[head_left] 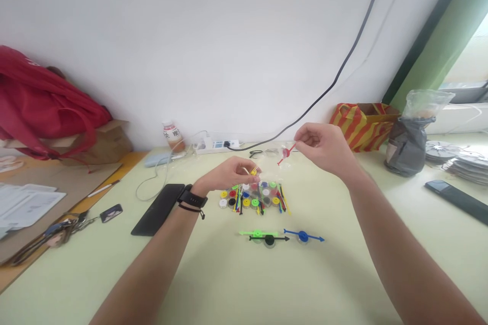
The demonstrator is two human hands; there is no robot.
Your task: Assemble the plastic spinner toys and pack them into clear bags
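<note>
My right hand (pixel 322 147) is raised over the table, pinching one end of a red arrow spinner (pixel 286 153) that hangs at a slant with a clear disc at its middle. My left hand (pixel 234 175) holds a small clear disc with a yellow hub (pixel 253 171) between thumb and fingers. Below it lies a group of clear discs with coloured hubs (pixel 255 202) and loose coloured arrows (pixel 282 199), partly hidden by that hand. Closer to me rest a green arrow spinner (pixel 257 233), a black arrow spinner (pixel 269 239) and a blue arrow spinner (pixel 303 236).
Left of the pieces lie a black tablet-like slab (pixel 158 210) and keys (pixel 63 228). A bottle (pixel 173 137) and a power strip (pixel 216 146) stand by the wall. On the right are a striped bag (pixel 362 127), a grey bag (pixel 407 144) and a phone (pixel 457 200).
</note>
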